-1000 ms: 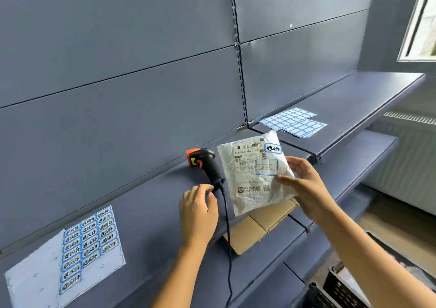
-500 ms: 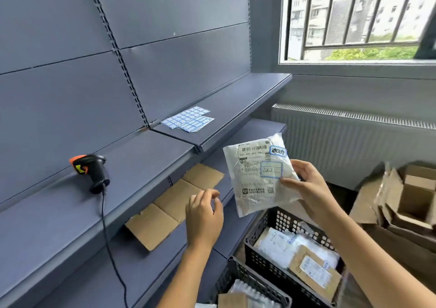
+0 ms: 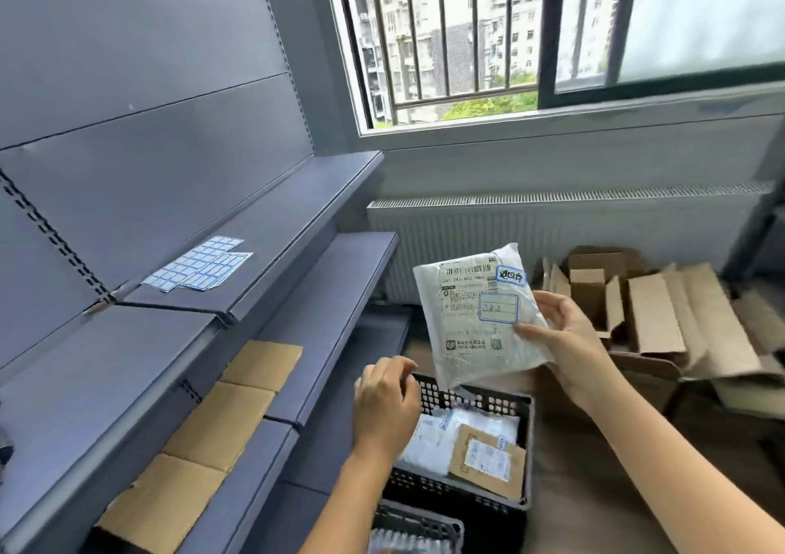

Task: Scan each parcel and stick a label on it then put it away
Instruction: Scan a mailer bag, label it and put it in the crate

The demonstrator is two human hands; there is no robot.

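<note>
Vs. 1 s ago: the left hand [image 3: 384, 405] was at the scanner on the shelf [image 3: 297, 213]. Now the view has turned to the right, the scanner is out of the pic, and this hand hangs free over the crate [image 3: 488, 402], fingers loosely curled, w/ nothing in it. The right hand [image 3: 565, 337] has kept its grip on the parcel [image 3: 480, 315]: thumb on the printed face, fingers behind the right edge.

Meaning, in my judgement: scan is prob. done. The parcel carries two blue-framed labels [image 3: 498, 307], so the sticking is done too. Only the put-away step is left, and the crate, which has other parcels in it, looks like the place for it.

The parcel is in the air, in front of the radiator, its lower edge just above the far rim of the crate. Its long axis stands nearly vertical, top leaning a bit to the left. Barcode end points up, and the printed face points to the camera.
</note>
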